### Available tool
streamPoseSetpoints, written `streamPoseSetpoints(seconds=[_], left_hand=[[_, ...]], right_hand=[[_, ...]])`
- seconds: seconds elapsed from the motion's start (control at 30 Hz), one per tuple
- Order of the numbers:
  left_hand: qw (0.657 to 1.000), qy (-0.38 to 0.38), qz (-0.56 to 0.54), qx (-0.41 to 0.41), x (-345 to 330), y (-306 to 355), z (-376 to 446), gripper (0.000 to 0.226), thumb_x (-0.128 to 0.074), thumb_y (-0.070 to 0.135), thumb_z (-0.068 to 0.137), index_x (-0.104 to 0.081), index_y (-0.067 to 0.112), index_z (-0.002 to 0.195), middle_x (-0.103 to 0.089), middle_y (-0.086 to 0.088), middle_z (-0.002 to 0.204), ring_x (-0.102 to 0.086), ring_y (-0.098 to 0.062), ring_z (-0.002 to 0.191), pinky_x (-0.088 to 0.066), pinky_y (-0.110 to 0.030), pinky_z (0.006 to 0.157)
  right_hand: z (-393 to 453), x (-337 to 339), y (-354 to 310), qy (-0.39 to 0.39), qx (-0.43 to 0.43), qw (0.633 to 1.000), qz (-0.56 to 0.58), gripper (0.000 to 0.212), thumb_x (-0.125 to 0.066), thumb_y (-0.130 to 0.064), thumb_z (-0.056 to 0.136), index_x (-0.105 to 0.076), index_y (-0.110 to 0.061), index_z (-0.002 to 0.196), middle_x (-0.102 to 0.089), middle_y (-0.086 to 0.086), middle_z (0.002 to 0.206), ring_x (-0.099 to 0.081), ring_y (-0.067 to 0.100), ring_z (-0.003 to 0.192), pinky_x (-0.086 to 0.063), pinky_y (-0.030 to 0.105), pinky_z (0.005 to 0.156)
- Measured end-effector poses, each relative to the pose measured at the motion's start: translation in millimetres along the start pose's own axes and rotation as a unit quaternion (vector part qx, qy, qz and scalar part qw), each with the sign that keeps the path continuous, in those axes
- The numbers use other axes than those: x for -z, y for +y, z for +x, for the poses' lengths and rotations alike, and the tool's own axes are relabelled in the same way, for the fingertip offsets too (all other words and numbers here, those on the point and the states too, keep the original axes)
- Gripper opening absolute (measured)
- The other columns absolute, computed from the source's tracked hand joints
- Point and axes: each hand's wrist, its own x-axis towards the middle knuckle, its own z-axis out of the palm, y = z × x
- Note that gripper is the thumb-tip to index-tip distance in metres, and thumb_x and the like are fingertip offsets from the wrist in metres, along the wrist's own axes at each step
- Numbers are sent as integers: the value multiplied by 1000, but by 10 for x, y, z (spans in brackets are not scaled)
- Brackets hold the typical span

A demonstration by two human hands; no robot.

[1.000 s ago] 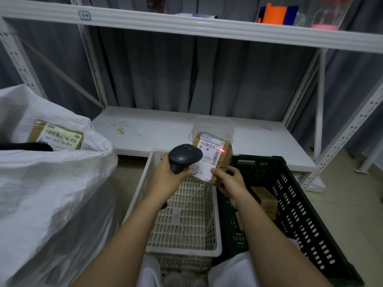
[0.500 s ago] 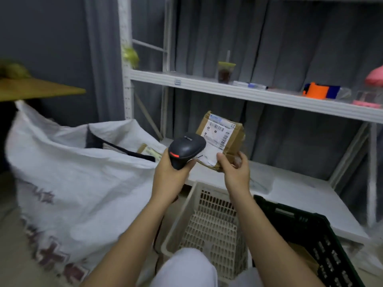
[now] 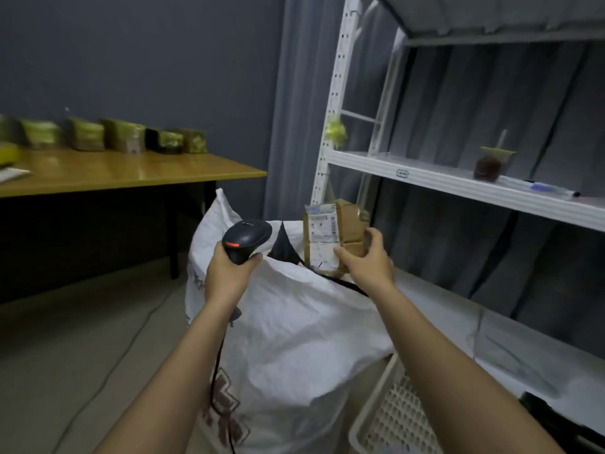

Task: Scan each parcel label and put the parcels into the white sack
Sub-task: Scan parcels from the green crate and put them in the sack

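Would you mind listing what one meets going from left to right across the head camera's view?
Wooden table → left hand gripping the scanner → parcel held over the white sack → right hand → drink cup on the shelf → pen.

Right hand (image 3: 366, 263) gripping parcel (image 3: 340, 234) above white sack (image 3: 294, 322), left hand (image 3: 229, 273) gripping scanner (image 3: 245, 239)

A wooden table (image 3: 131, 173) stands to the far left of the gripping hands, carrying a row of green packets (image 3: 108, 136) along its rear edge. A white metal shelving unit (image 3: 425, 178) rises on the right, holding a lidded drink cup (image 3: 491, 163) and a marker (image 3: 540, 188). A white slatted basket (image 3: 386, 417) sits lower right.
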Motion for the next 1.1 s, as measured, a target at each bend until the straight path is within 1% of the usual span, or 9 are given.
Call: streamPoseSetpoints(seconds=[0.17,0.4,0.6,0.7,0.8,0.87,0.97,1.03,1.1], left_hand=[[998,-8,-2,60,9,-286,231,55,-80,23,76,-54,16,124,-64,-1,112,-61,-24,104,-49,-40,94],[993,-8,68,98,-72,-425,237,44,-69,19,81,-50,21,121,-57,5,103,-54,-20,93,-39,-29,80],[988,4,96,119,-9,-433,328,30,-61,15,81,-50,22,108,-55,7,84,-59,-27,89,-46,-33,74],[994,18,49,95,59,-429,336,31,-65,12,80,-50,28,102,-58,11,82,-61,-24,87,-46,-33,74],[997,33,-25,69,132,-356,287,36,-70,10,78,-53,37,93,-64,7,87,-66,-23,82,-54,-43,82],[997,29,-49,58,166,-314,261,36,-72,11,78,-54,39,94,-64,9,88,-65,-18,81,-55,-47,85],[997,22,-60,47,170,-293,229,36,-73,13,78,-55,40,95,-63,11,89,-63,-12,81,-54,-50,87],[997,24,-62,49,134,-267,180,36,-72,12,79,-54,38,95,-61,11,84,-62,-11,76,-54,-51,86],[995,36,-73,63,97,-226,125,36,-70,9,80,-54,29,105,-60,10,83,-61,-12,73,-55,-50,86]], right_hand=[[-148,-439,175,-160,-26,987,-20,67,-79,-51,69,-40,-37,122,-63,-7,114,-63,18,99,-52,44,91],[-136,-484,213,-209,-42,971,-111,71,-77,-51,72,-39,-27,128,-60,-3,115,-59,20,101,-49,36,87],[129,-528,-45,-35,32,992,-120,73,-70,-54,76,-32,-35,135,-56,4,125,-52,30,115,-48,46,92],[182,-625,-98,37,104,971,-213,68,-63,-41,85,-28,-38,143,-45,10,132,-40,31,120,-41,44,97],[221,-722,16,-258,120,899,-332,66,-57,-40,91,-25,-40,148,-41,7,142,-40,32,125,-34,41,104],[196,-670,78,-411,54,864,-285,57,-55,-40,95,-32,-37,148,-29,-1,156,-33,27,139,-24,35,114],[139,-446,189,-306,84,928,-197,41,-52,-26,98,-50,-26,139,-39,0,151,-36,21,138,-24,23,108],[91,-252,350,-190,109,925,-312,45,-51,-36,97,-45,-31,141,-36,3,152,-28,27,140,-21,33,113],[34,-63,578,-144,7,906,-398,63,-48,-52,94,-24,-35,150,-16,10,160,-14,36,144,-12,48,116]])
